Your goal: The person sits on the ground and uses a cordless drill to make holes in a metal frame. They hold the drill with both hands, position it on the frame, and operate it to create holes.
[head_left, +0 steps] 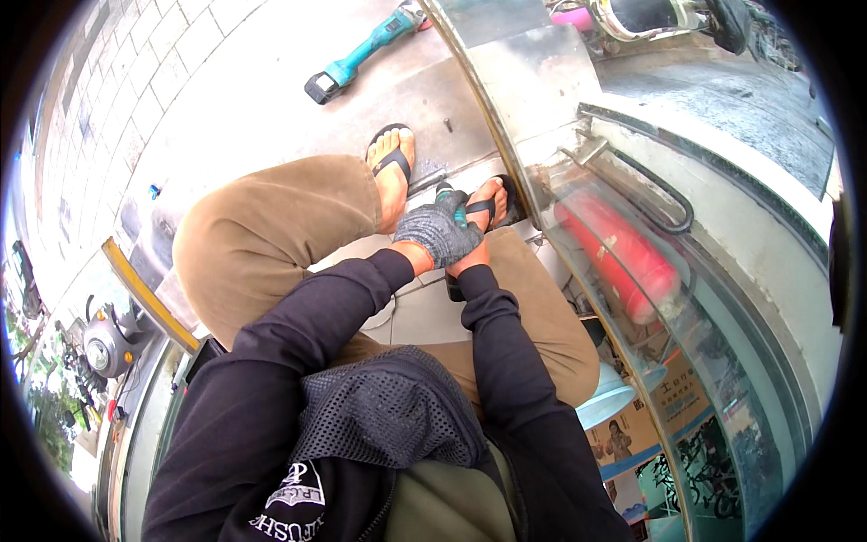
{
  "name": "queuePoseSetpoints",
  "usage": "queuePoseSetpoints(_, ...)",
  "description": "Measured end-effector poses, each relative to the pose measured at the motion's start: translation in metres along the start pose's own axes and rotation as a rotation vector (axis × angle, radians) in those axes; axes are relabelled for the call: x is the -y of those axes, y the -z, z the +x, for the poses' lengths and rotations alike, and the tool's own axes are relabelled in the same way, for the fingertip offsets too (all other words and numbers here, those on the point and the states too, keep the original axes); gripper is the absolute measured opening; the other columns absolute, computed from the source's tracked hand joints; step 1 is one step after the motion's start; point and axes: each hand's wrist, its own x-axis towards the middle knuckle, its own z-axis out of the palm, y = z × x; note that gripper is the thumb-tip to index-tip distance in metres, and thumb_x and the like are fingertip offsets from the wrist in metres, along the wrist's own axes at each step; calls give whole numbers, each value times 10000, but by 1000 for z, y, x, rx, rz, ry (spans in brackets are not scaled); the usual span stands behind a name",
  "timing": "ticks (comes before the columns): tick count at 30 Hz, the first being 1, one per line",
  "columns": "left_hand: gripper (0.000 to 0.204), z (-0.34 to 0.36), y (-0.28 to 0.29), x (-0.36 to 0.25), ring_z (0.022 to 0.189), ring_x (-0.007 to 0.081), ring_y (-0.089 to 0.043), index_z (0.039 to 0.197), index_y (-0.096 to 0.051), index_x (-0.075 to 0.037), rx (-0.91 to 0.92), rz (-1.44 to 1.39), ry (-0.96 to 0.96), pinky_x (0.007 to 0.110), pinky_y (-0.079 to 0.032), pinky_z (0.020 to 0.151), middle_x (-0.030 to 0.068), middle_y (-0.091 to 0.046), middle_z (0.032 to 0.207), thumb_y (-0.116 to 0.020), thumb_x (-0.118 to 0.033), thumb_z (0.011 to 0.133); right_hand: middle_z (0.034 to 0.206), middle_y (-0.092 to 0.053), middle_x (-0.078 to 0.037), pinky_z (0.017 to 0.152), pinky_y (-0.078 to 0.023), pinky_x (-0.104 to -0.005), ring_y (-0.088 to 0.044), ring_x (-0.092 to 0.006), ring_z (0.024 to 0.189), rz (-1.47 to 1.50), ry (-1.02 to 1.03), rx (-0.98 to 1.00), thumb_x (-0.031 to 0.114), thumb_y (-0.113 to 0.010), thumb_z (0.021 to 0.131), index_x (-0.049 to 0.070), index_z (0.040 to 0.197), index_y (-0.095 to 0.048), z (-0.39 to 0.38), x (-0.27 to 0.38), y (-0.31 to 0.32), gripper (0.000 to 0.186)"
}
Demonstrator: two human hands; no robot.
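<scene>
Low between my feet, my two hands press together over a teal and black tool point(461, 216), whose narrow dark end points away from me. My left hand point(431, 230), in a grey knit glove, is closed and lies over most of it. Close against it on the right is my right hand point(470, 242), also closed around the tool; its fingers are largely hidden. The tool's lower part and exact kind do not show. A metal strip or track edge point(426, 182) runs along the floor just beyond the hands.
A teal cordless angle grinder point(370, 51) lies on the paving ahead. A small dark bolt or screw point(448, 125) is nearer. To the right, a metal-edged glass panel point(488, 99) stands beside a red fire extinguisher point(619, 253), a pale blue basin point(605, 397) and a cardboard box point(677, 402).
</scene>
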Motion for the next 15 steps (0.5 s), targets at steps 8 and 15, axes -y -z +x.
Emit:
queuePoseSetpoints(8,551,-3,1,0,1118,460,-738,1355,-682,-60,-19,-15,0,521,-576,981,269,-766,1179,-666,-426,943,1230,-787,-215,989,-587,-443,-756,-370,1169,4,-2,31,381,-858,899,52,1365,-675,-4,19,11,600)
queuePoseSetpoints(15,550,-1,5,-3,1126,453,-740,1351,-686,-55,20,-12,16,515,-575,984,271,-767,1174,-671,-416,937,1235,-788,-211,992,-586,-442,-755,-370,1176,-18,13,38,385,-858,898,53,1368,-675,0,11,8,604)
